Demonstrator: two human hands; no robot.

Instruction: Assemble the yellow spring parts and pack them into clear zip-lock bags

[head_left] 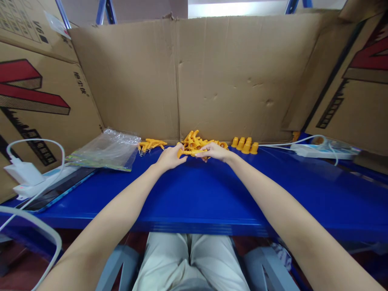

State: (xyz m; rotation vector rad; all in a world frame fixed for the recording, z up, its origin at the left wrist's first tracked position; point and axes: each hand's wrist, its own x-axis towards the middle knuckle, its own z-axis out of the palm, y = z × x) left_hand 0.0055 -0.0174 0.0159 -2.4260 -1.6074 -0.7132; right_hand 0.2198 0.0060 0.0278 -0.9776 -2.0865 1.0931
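My left hand and my right hand meet near the back of the blue table. Between them is a small orange-yellow plastic piece with a ribbed or twisted look. My left fingers pinch its left end, and my right fingers close over its right part. Just behind it lies a pile of orange plastic parts, some tubular, some cup-shaped, partly hidden by my hands. Left of the pile are thin orange pieces with small metal bits by them. Several orange cups stand upside down to the right.
Cardboard walls off the back of the blue table. A clear plastic bag lies at left, near a phone-like dark slab and a white charger. A white power strip with cables is at right.
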